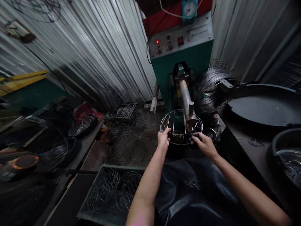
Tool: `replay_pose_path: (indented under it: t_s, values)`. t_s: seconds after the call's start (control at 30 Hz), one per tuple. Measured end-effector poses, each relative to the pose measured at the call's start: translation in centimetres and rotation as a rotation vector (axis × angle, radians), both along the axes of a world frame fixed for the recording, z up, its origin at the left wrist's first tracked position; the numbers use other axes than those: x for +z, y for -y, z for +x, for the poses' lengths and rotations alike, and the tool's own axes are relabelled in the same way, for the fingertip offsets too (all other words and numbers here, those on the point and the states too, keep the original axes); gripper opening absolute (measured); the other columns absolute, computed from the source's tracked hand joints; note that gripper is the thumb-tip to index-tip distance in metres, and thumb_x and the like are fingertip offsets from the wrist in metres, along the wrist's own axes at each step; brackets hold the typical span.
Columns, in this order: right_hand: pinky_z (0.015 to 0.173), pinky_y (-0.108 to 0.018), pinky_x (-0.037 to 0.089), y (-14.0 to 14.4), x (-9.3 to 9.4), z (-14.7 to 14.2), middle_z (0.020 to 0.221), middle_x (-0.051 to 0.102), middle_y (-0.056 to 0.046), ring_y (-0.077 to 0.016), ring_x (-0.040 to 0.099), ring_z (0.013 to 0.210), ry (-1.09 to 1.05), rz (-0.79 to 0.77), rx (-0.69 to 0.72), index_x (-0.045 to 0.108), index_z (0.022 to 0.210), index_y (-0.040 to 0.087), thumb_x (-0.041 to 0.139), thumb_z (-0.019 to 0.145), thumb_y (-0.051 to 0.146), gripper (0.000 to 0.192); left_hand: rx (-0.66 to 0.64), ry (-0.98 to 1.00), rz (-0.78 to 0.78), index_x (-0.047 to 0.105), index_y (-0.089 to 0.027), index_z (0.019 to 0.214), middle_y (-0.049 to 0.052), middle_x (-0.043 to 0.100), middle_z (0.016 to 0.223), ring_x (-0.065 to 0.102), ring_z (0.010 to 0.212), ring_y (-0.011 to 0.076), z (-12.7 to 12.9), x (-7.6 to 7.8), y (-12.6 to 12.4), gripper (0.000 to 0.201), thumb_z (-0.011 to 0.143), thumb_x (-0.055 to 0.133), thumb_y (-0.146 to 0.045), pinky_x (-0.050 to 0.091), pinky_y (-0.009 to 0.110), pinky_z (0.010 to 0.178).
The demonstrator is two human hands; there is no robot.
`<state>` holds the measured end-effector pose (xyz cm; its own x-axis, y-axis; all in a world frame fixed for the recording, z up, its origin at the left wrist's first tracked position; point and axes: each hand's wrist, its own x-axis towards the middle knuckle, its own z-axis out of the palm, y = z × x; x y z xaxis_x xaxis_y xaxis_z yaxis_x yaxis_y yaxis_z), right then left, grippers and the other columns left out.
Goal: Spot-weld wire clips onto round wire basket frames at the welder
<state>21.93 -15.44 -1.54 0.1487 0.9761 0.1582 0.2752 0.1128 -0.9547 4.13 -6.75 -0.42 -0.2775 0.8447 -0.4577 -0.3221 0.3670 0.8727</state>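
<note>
A round wire rack (174, 124) with parallel bars across it is held out in front of me, under the welding machine's arm (187, 102). On its left rim my left hand (164, 138) is closed, thumb on top. At the right front of the rim my right hand (202, 142) has its fingers pinched together; whether it also holds a small wire piece there I cannot make out. The electrode tip at the end of the arm meets the rack near its right side. A small pile of short wire pieces (192, 183) lies on the dark apron (183, 201) over my lap.
The green machine cabinet (160, 69) stands ahead with a lit red lamp. Right of it are a coil of wire (211, 91) and a large black pan (263, 105) on a bench. At lower left, a crate (101, 216) holds wire rings; more wire parts litter the floor.
</note>
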Motion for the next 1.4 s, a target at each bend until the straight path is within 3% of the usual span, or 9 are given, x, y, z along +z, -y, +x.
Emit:
replay_pose_path:
  t_s: [0.27,0.4,0.5,0.57,0.67,0.77,1.0,1.17,1.4]
  values:
    - [0.066,-0.035,0.05,-0.6,0.5,-0.3,0.066,0.066,-0.003,-0.021,0.064,0.063,-0.031,-0.031,-0.011,0.061,0.085,0.021,0.055,0.078,0.043,0.024,-0.006,-0.018,-0.029,0.043,-0.017,0.061,-0.008,0.035,0.047,0.029,0.036,0.003,0.4,0.0,0.0,0.031,0.054,0.073,-0.021,0.015,0.017,0.032]
    - [0.063,-0.033,0.051,1.2,-0.1,0.7,0.077,0.068,-0.005,-0.0205,0.064,0.067,-0.186,-0.064,-0.092,0.063,0.091,0.02,0.058,0.077,0.047,0.031,-0.047,-0.01,-0.074,0.046,-0.017,0.063,-0.008,0.035,0.051,0.031,0.039,0.0029,-0.4,0.0,0.2,0.038,0.051,0.079,-0.032,0.022,0.017,0.034]
    - [0.059,-0.03,0.051,4.5,-3.1,3.3,0.079,0.067,-0.005,-0.0178,0.062,0.063,-0.201,-0.111,-0.206,0.064,0.099,0.018,0.059,0.075,0.047,0.038,-0.143,0.049,-0.142,0.052,-0.017,0.072,-0.005,0.045,0.059,0.043,0.046,0.0056,-1.9,0.6,-0.6,0.042,0.054,0.077,-0.047,0.037,0.02,0.044]
    - [0.052,-0.028,0.048,6.8,-5.8,5.3,0.068,0.064,-0.003,-0.0168,0.059,0.055,-0.145,-0.255,-0.196,0.066,0.094,0.017,0.06,0.072,0.043,0.035,-0.224,0.059,-0.186,0.055,-0.017,0.073,-0.003,0.048,0.062,0.046,0.05,0.0068,-2.7,1.0,-1.7,0.042,0.055,0.077,-0.048,0.042,0.023,0.05]
    - [0.045,-0.027,0.044,8.8,-9.3,7.4,0.054,0.058,0.0,-0.017,0.055,0.046,-0.073,-0.459,-0.14,0.065,0.091,0.016,0.054,0.072,0.034,0.028,-0.331,0.018,-0.228,0.053,-0.016,0.067,-0.004,0.046,0.057,0.043,0.047,0.0064,-3.3,1.2,-3.0,0.038,0.05,0.081,-0.034,0.041,0.023,0.05]
    - [0.052,-0.03,0.045,8.4,-10.7,7.7,0.059,0.061,-0.002,-0.0191,0.058,0.052,0.109,-0.457,-0.195,0.061,0.09,0.016,0.049,0.072,0.024,0.023,-0.337,0.012,-0.231,0.048,-0.016,0.061,-0.006,0.042,0.052,0.04,0.043,0.0051,-3.1,0.7,-3.1,0.038,0.048,0.082,-0.029,0.036,0.021,0.047]
    - [0.063,-0.031,0.044,7.2,-10.9,6.8,0.067,0.063,-0.008,-0.0244,0.062,0.067,0.445,-0.477,-0.252,0.05,0.075,0.021,0.049,0.07,0.021,0.005,-0.288,0.14,-0.262,0.036,-0.018,0.055,-0.01,0.03,0.044,0.027,0.035,0.0026,-2.6,0.3,-1.5,0.042,0.061,0.074,-0.035,0.032,0.019,0.04]
    - [0.058,-0.031,0.044,8.4,-11.2,7.7,0.066,0.064,-0.004,-0.0232,0.062,0.064,0.31,-0.404,-0.26,0.05,0.074,0.023,0.052,0.067,0.032,0.011,-0.142,0.169,-0.156,0.036,-0.018,0.056,-0.011,0.025,0.044,0.02,0.034,0.0021,-2.0,0.3,-0.6,0.035,0.063,0.07,-0.026,0.026,0.018,0.036]
    - [0.046,-0.028,0.039,9.2,-9.8,7.2,0.05,0.055,0.001,-0.0162,0.051,0.046,0.055,-0.339,-0.125,0.057,0.075,0.021,0.056,0.067,0.051,0.031,-0.001,0.146,-0.045,0.043,-0.017,0.061,-0.01,0.026,0.047,0.022,0.036,0.0028,-1.7,0.2,1.4,0.026,0.062,0.068,-0.025,0.021,0.018,0.033]
